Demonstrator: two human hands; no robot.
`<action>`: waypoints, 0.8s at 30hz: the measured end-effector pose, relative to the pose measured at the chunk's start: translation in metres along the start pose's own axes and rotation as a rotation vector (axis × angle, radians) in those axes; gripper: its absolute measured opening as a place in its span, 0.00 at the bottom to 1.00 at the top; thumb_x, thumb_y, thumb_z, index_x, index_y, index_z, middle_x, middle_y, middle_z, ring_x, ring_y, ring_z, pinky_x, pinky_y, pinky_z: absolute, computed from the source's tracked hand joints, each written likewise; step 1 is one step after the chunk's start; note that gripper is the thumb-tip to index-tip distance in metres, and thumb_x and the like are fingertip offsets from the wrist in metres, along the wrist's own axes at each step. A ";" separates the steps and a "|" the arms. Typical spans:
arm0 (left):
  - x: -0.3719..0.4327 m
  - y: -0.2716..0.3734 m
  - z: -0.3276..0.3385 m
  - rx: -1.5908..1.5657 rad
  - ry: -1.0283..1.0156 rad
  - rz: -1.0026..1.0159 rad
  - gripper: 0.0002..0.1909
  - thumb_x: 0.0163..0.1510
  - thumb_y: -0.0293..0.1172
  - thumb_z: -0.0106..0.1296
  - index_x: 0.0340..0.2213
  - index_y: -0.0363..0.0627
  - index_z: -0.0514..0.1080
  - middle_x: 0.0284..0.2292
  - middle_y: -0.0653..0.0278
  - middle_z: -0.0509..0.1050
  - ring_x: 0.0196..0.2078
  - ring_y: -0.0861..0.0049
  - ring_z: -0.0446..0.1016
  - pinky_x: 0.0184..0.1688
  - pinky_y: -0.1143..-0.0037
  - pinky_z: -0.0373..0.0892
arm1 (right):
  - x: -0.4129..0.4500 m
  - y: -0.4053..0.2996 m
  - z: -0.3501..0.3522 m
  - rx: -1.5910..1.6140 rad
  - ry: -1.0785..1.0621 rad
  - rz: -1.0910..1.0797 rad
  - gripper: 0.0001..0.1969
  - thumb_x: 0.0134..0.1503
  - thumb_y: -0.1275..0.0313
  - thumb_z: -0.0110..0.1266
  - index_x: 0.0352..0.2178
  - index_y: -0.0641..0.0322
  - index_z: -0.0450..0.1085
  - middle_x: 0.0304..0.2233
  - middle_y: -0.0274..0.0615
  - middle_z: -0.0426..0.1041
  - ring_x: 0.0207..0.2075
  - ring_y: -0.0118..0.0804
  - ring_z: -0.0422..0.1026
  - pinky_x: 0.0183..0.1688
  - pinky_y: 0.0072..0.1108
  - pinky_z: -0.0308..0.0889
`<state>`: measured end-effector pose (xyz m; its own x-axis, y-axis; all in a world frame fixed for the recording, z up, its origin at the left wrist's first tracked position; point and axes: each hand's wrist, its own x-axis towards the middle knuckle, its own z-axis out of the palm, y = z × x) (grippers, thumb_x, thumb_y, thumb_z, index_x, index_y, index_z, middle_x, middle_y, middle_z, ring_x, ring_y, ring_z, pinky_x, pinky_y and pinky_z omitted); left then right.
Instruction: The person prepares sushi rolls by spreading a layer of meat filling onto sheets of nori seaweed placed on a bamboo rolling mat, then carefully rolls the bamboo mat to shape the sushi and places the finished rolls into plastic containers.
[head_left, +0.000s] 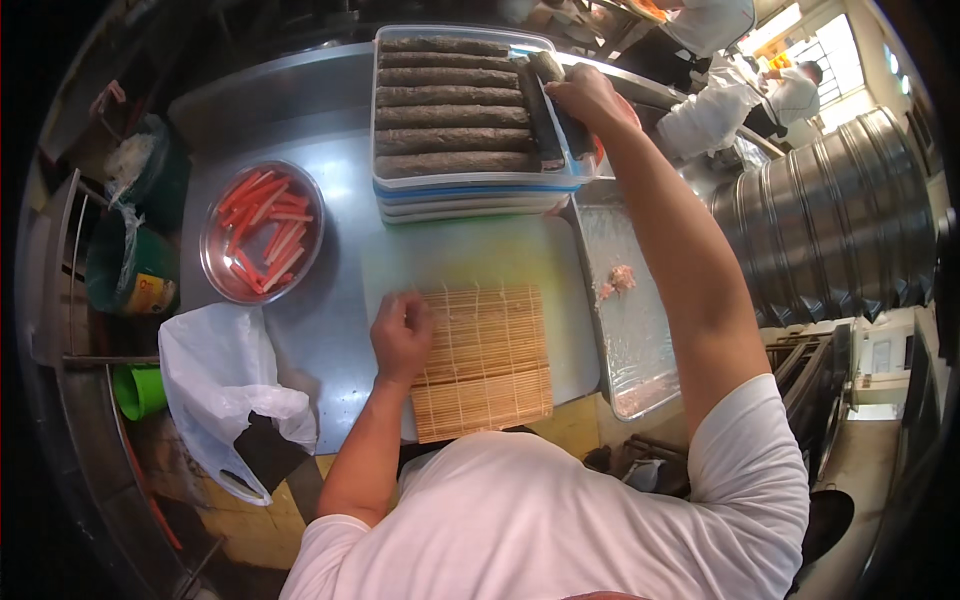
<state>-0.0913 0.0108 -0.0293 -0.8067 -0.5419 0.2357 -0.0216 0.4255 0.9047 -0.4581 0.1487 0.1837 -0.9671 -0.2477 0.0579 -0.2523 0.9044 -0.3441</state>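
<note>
A bamboo rolling mat (487, 360) lies on a pale cutting board (574, 300) in front of me. My left hand (403, 330), slightly blurred, is loosely curled at the mat's left edge. Whether its fingers grip the mat is hidden. At the far right, my right hand (585, 94) is closed around a dark seaweed roll (547, 66), beside the right rim of a clear plastic container (465, 180). Inside that container, several seaweed rolls (450, 117) lie in a row, with another roll (541, 112) set crosswise at their right ends.
A steel bowl (319, 225) of crab sticks (281, 217) stands left. Right of the board is a metal tray (615, 345) with pinkish filling (621, 279). A white plastic bag (217, 345) hangs over the table's left side. Stacked containers (472, 210) support the top one. People (795, 94) work beyond.
</note>
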 end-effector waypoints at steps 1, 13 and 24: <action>0.000 0.000 -0.001 0.000 -0.013 0.003 0.04 0.51 0.25 0.57 0.31 0.41 0.73 0.27 0.59 0.72 0.25 0.65 0.74 0.28 0.70 0.70 | 0.006 0.003 0.003 -0.007 -0.005 0.001 0.23 0.48 0.60 0.64 0.38 0.73 0.77 0.36 0.61 0.79 0.39 0.53 0.79 0.43 0.35 0.72; -0.004 -0.008 -0.006 0.077 -0.009 0.061 0.06 0.50 0.21 0.58 0.31 0.37 0.72 0.28 0.59 0.72 0.26 0.71 0.74 0.28 0.75 0.70 | -0.044 0.038 -0.004 0.297 -0.076 -0.313 0.17 0.55 0.65 0.61 0.43 0.64 0.75 0.35 0.39 0.78 0.38 0.30 0.75 0.42 0.23 0.69; -0.003 0.000 -0.003 -0.033 -0.070 0.091 0.07 0.50 0.21 0.57 0.33 0.38 0.73 0.28 0.61 0.72 0.27 0.75 0.74 0.31 0.77 0.71 | -0.280 0.138 -0.026 0.922 -0.028 0.108 0.12 0.61 0.73 0.57 0.44 0.68 0.74 0.36 0.32 0.75 0.36 0.22 0.70 0.42 0.17 0.66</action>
<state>-0.0872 0.0105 -0.0293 -0.8436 -0.4497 0.2934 0.0725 0.4460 0.8921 -0.2233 0.3516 0.1449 -0.9796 -0.1976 -0.0365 -0.0233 0.2920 -0.9561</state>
